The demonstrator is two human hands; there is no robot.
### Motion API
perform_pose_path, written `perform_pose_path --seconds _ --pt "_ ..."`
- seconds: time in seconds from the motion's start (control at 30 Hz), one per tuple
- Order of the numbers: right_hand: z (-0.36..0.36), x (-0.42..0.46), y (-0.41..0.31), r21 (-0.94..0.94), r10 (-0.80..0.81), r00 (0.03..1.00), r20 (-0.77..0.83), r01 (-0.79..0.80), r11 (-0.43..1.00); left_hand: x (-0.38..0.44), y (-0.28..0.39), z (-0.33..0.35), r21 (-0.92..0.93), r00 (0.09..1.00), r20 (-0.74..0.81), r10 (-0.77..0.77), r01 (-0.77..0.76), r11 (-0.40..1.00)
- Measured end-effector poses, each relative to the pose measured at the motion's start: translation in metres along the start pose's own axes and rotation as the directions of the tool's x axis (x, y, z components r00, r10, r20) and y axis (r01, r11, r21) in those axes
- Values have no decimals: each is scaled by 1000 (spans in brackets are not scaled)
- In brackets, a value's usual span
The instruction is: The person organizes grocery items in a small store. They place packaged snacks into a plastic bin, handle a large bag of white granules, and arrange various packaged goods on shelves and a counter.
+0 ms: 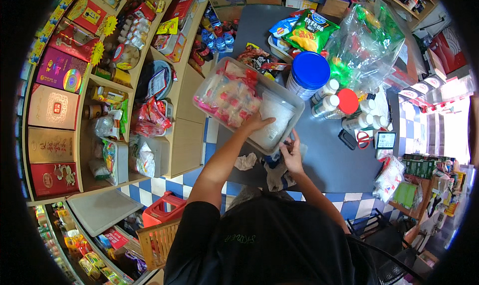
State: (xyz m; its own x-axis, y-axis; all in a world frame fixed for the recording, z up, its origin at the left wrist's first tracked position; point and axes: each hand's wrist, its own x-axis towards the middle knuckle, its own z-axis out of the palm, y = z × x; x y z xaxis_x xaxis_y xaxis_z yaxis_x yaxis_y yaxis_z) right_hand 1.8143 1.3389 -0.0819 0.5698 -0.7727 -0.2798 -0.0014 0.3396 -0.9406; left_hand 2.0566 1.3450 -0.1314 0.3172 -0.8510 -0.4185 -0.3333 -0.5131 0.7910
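A translucent plastic tub (298, 114) sits in front of me at the near left part of the dark grey table (329, 172). It holds small pink-and-white wrapped packets (232, 96) on the left and a clear bag of white granules (275, 114) on the right. My left hand (258, 123) reaches over the near rim into the tub. Its thumb lies across the bag, and its other fingers are largely hidden. My right hand (293, 154) grips the tub's near right corner. Beneath that hand lies a crumpled grey and dark cloth (277, 174), with a beige crumpled piece (246, 161) beside it.
A blue-lidded canister (308, 69), several white-capped bottles (325, 105) and a red-lidded jar (347, 101) stand right of the tub. Red-handled scissors (363, 139) lie farther right. Chip bags (312, 30) and a large clear plastic bag (368, 45) occupy the back. Stocked shelves (187, 135) rise at left.
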Motion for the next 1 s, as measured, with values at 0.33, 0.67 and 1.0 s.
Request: perform_pose_path --seconds 0.33,0.67,1.0 --pt "-14 5 18 5 -75 997 0 75 997 -29 64 47 645 957 -290 -23 213 734" --pt "-13 -1 6 -166 -81 996 -35 74 983 -26 49 14 915 952 12 307 -134 381" --pt "-23 -9 18 -150 -37 999 4 37 988 -42 40 -100 734 918 -396 14 308 605"
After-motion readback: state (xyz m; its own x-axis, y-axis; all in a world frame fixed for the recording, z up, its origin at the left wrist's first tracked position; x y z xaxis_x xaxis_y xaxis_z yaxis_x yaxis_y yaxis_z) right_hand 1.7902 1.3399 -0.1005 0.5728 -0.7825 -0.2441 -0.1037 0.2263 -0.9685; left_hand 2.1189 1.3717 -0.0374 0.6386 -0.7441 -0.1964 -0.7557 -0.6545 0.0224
